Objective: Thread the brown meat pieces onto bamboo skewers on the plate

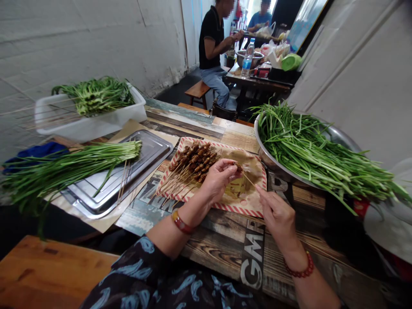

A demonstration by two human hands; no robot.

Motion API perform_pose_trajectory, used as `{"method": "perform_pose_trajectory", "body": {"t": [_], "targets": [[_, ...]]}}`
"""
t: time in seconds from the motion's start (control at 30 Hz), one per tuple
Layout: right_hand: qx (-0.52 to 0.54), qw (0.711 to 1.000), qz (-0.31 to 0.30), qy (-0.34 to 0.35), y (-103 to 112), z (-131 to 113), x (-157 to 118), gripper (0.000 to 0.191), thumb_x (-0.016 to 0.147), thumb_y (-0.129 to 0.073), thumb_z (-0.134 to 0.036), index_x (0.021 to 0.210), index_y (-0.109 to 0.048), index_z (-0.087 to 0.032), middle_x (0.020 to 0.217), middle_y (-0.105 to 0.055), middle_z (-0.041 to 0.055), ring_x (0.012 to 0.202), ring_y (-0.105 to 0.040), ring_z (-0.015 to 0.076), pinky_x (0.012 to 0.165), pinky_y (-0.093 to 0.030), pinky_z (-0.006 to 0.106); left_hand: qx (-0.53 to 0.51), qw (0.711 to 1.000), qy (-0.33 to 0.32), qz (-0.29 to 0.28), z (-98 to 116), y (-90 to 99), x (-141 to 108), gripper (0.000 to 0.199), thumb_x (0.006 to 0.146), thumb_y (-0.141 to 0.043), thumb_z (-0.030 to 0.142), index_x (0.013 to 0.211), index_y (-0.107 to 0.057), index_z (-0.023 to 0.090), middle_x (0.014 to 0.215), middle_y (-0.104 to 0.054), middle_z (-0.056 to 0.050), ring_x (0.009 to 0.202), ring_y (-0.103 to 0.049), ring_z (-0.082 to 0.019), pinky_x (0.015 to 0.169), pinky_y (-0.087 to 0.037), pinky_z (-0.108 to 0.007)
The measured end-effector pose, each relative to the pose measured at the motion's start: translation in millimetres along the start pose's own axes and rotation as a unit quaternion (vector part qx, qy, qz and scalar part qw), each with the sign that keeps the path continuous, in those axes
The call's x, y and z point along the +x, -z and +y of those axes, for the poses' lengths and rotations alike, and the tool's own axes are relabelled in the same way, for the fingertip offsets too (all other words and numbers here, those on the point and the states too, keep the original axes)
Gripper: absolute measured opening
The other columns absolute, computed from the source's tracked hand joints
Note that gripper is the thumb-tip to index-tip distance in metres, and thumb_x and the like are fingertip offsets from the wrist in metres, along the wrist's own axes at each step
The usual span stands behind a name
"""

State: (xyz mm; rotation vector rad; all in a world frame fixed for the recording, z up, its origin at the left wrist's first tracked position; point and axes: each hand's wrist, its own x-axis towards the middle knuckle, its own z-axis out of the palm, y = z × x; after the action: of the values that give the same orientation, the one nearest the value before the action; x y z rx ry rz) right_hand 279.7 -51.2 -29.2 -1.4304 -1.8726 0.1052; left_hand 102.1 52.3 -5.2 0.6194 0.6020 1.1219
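My left hand (pixel 219 179) pinches a small brown morsel (pixel 237 168) over the right part of a red-and-white-edged tray (pixel 262 180). A thin wooden skewer (pixel 249 179) runs from that morsel down to my right hand (pixel 276 212), whose fingers are closed on its other end. On the tray's left side lies a pile of skewers with dark brown pieces (pixel 196 159), their bare sticks pointing toward the lower left. Yellowish liquid shows on the tray lining beside my left hand.
Left: green stalks (pixel 80 165) on a metal lid (pixel 106 199), and a white bin (pixel 96 128) of greens. Right: a metal bowl (pixel 341 133) heaped with long green stalks (pixel 315 154). Behind, a seated person (pixel 212 43) and another person (pixel 260 19) are near a cluttered table (pixel 260 85).
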Motion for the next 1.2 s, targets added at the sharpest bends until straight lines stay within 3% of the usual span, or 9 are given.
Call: {"method": "perform_pose_trajectory", "body": {"t": [0.23,0.4,0.6,0.67,0.77,0.9,0.97,1.07,1.2], "targets": [[0.008,1.000,0.018,-0.004,-3,-5,2,0.038,0.096,-0.043,-0.015,0.128,-0.062,-0.020,0.091,-0.072,0.0071,0.078,-0.068,0.0135,0.073,-0.056,0.025,-0.012,1.000,0.000,0.000,-4,-4.4,-2,0.035,0.056,-0.088,0.026,0.080,-0.064,0.015,0.076,-0.070,-0.001,0.071,-0.067,-0.012,0.078,-0.053,-0.028],[0.000,1.000,0.024,-0.008,-5,-9,6,0.037,0.096,-0.042,-0.017,0.126,-0.064,-0.021,0.098,-0.074,0.0080,0.084,-0.071,0.0156,0.079,-0.057,0.029,0.040,0.998,0.029,-0.033,-17,-7.2,-8,0.031,0.060,-0.086,0.027,0.080,-0.066,0.015,0.073,-0.068,0.000,0.066,-0.063,-0.009,0.072,-0.049,-0.023],[-0.035,0.997,0.054,-0.041,-2,-6,7,0.027,0.098,-0.044,-0.025,0.110,-0.067,-0.019,0.097,-0.074,0.0077,0.085,-0.070,0.0170,0.079,-0.056,0.030,0.115,0.991,0.010,-0.072,-11,-9.8,-10,0.037,0.066,-0.082,0.027,0.099,-0.068,0.017,0.084,-0.070,-0.003,0.075,-0.064,-0.013,0.077,-0.048,-0.025],[-0.035,0.996,0.065,-0.057,1,-3,7,0.025,0.098,-0.045,-0.027,0.105,-0.068,-0.020,0.095,-0.074,0.0065,0.084,-0.070,0.0168,0.078,-0.055,0.029,0.140,0.989,-0.014,-0.054,-3,-5.9,-5,0.041,0.069,-0.080,0.028,0.107,-0.066,0.019,0.092,-0.071,-0.005,0.077,-0.065,-0.014,0.078,-0.048,-0.027],[-0.034,0.994,0.080,-0.072,8,1,8,0.023,0.097,-0.048,-0.028,0.104,-0.068,-0.019,0.095,-0.074,0.0058,0.084,-0.070,0.0167,0.077,-0.054,0.029,0.212,0.972,-0.102,0.022,8,7.5,9,0.036,0.076,-0.073,0.032,0.108,-0.065,0.019,0.093,-0.070,-0.005,0.078,-0.063,-0.014,0.076,-0.048,-0.026],[-0.042,0.992,0.100,-0.068,12,2,10,0.023,0.097,-0.049,-0.028,0.102,-0.070,-0.019,0.093,-0.074,0.0057,0.080,-0.069,0.0161,0.075,-0.053,0.028,0.383,0.898,-0.200,0.079,17,28.3,26,0.026,0.080,-0.066,0.030,0.103,-0.069,0.019,0.090,-0.067,-0.005,0.079,-0.060,-0.016,0.076,-0.046,-0.027],[-0.043,0.992,0.102,-0.067,13,1,11,0.023,0.097,-0.049,-0.027,0.102,-0.070,-0.019,0.094,-0.074,0.0057,0.082,-0.069,0.0161,0.076,-0.052,0.028,0.508,0.828,-0.226,0.068,20,33.3,31,0.021,0.080,-0.064,0.027,0.098,-0.071,0.019,0.088,-0.066,-0.006,0.080,-0.058,-0.018,0.079,-0.045,-0.031],[-0.038,0.993,0.090,-0.061,12,0,12,0.024,0.097,-0.048,-0.026,0.105,-0.070,-0.019,0.096,-0.074,0.0061,0.084,-0.069,0.0159,0.077,-0.053,0.028,0.678,0.696,-0.233,0.025,22,32.1,33,0.018,0.081,-0.062,0.026,0.095,-0.072,0.019,0.088,-0.065,-0.009,0.086,-0.057,-0.024,0.084,-0.043,-0.036],[-0.038,0.994,0.087,-0.046,10,-1,12,0.024,0.098,-0.047,-0.023,0.105,-0.070,-0.017,0.094,-0.074,0.0070,0.084,-0.069,0.0156,0.079,-0.053,0.027,0.802,0.561,-0.205,0.005,21,22.5,31,0.018,0.082,-0.061,0.028,0.093,-0.072,0.018,0.102,-0.063,-0.015,0.099,-0.054,-0.031,0.086,-0.040,-0.042]]}}
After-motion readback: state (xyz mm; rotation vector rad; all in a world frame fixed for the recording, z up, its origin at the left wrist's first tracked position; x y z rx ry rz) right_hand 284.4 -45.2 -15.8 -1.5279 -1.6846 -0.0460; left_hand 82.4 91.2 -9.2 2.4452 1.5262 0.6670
